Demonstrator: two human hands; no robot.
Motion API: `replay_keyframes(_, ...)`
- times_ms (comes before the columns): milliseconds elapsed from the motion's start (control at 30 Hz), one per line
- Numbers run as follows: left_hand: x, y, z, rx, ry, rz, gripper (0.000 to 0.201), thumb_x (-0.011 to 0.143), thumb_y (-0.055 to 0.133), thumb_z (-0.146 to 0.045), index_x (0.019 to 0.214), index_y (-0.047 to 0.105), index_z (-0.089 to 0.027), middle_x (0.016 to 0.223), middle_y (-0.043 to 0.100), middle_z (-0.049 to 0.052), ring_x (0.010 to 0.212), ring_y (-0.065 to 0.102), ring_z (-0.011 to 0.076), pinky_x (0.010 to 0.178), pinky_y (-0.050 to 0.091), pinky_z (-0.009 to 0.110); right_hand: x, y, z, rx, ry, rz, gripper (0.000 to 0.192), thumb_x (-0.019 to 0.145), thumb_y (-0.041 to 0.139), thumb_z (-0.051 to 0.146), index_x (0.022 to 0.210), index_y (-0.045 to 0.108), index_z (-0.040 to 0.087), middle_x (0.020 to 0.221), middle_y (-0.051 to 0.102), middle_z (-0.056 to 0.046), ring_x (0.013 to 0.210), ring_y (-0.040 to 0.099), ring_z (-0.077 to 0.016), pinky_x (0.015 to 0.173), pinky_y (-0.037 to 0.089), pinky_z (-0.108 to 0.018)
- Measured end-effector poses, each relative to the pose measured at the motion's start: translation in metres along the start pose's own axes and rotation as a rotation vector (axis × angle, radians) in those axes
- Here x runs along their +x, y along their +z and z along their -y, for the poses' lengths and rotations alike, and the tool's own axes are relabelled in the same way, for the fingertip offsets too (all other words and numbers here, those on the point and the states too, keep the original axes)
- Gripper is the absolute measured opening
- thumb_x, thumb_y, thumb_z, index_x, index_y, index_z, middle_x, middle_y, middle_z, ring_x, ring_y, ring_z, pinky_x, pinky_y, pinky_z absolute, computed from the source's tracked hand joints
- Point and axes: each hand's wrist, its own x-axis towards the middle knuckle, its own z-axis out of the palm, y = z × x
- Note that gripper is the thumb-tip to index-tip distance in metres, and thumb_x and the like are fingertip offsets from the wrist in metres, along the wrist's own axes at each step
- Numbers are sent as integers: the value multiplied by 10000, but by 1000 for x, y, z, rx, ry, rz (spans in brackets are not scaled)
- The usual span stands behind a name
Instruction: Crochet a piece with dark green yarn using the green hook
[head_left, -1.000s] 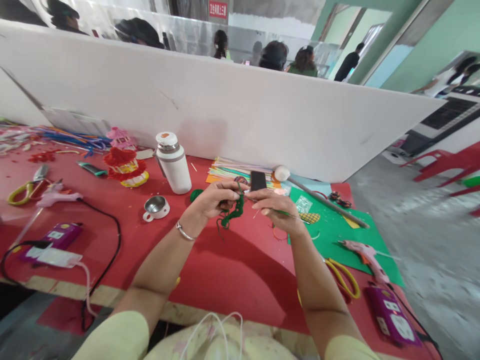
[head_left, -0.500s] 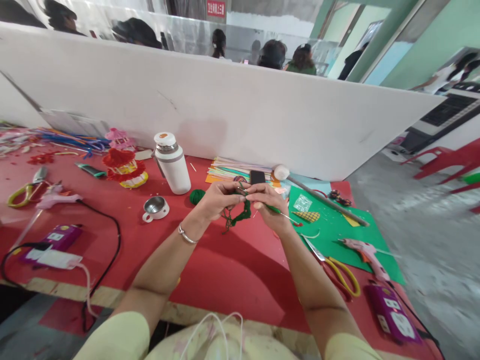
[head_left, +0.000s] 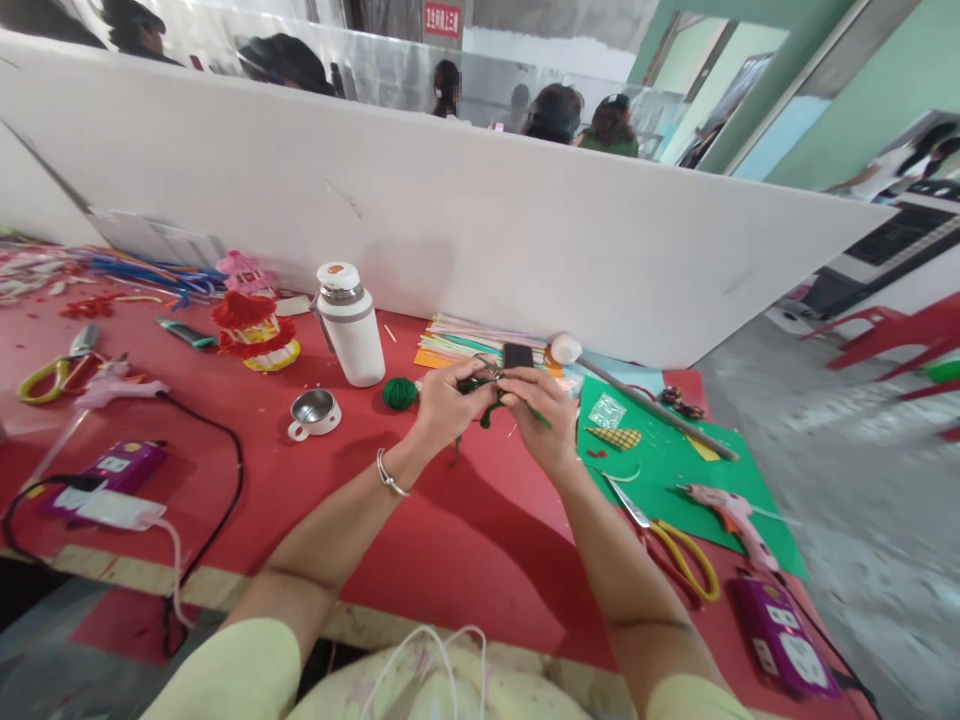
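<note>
My left hand (head_left: 444, 403) pinches a small piece of dark green crochet (head_left: 489, 412) above the red table (head_left: 450, 520). A green strand hangs below that hand. My right hand (head_left: 553, 435) is closed around a crochet hook (head_left: 540, 417); its green handle shows beneath the fingers, and its tip meets the crochet between both hands. Fingers partly cover the stitches. Just left of my left hand lies a ball of green yarn (head_left: 399, 393).
A white thermos (head_left: 356, 340) and its cup (head_left: 315, 412) stand left of my hands. On the right lie a green sheet (head_left: 675, 465), yellow-handled scissors (head_left: 690, 560), a pink glue gun (head_left: 739, 515) and a purple box (head_left: 784, 640). A white partition (head_left: 487, 230) rises behind.
My hands have drawn closer around the crochet, and less of it hangs down. The hook has turned in my right hand, so its long shaft no longer points toward the green sheet.
</note>
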Motion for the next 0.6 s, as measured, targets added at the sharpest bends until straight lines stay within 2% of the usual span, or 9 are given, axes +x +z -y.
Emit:
replay_keyframes(67, -3, 5, 0, -65, -34, -36, 105, 695, 776, -164, 799, 785, -175, 800, 722, 12, 770, 647, 136, 738, 534, 244, -6, 8, 0, -99, -61, -74, 266, 946, 702, 240, 1181, 771, 343, 1187, 740, -84, 1049, 713, -230, 865, 614, -398)
replay_keyframes(133, -6, 8, -2, -209, -123, -25, 128, 678, 815, -183, 800, 779, -166, 770, 700, 10, 687, 616, 110, 640, 508, 217, -12, 14, -1, -125, -113, -131, 296, 942, 704, 221, 1196, 764, 360, 1205, 740, -77, 1029, 720, -227, 854, 617, -399)
replay_keyframes(233, -7, 6, -7, -399, -290, 72, 213, 665, 878, -233, 841, 788, -154, 663, 624, -16, 502, 465, 39, 448, 344, 170, -15, 18, -2, -56, -136, -204, 266, 932, 722, 241, 1164, 777, 358, 1185, 756, -66, 1030, 733, -239, 889, 617, -430)
replay_keyframes(300, -4, 0, -9, -473, -386, 157, 281, 660, 903, -247, 909, 804, -163, 616, 569, -41, 447, 372, 10, 404, 237, 161, -12, 18, -3, 60, -107, -227, 197, 925, 736, 300, 1106, 795, 350, 1147, 771, -63, 1035, 739, -251, 908, 615, -453)
replay_keyframes(400, 4, -14, -11, -503, -480, 300, 336, 635, 922, -238, 946, 817, -166, 613, 566, -38, 444, 362, 5, 402, 196, 160, -6, 15, -6, 340, 36, -166, 146, 935, 716, 403, 1032, 804, 340, 1082, 792, -52, 1036, 744, -250, 937, 609, -463)
replay_keyframes(467, 9, -23, -12, -445, -506, 388, 338, 596, 937, -225, 905, 822, -149, 590, 578, -30, 432, 354, 10, 397, 186, 172, -3, 11, -12, 514, 167, -69, 182, 940, 695, 464, 994, 806, 330, 1037, 803, -47, 997, 750, -238, 879, 623, -431)
replay_keyframes(533, 13, -28, -14, -362, -470, 411, 356, 583, 941, -220, 911, 830, -141, 600, 621, -12, 429, 348, 13, 396, 184, 182, -2, 7, -20, 619, 279, 28, 247, 918, 700, 527, 954, 811, 309, 989, 808, -51, 907, 752, -226, 772, 629, -386)
replay_keyframes(600, 13, -29, -15, -283, -405, 411, 362, 588, 940, -219, 925, 838, -140, 674, 696, 25, 468, 431, 35, 419, 273, 188, -2, 1, -28, 674, 357, 102, 304, 885, 720, 571, 917, 818, 285, 947, 811, -57, 833, 745, -216, 727, 622, -366)
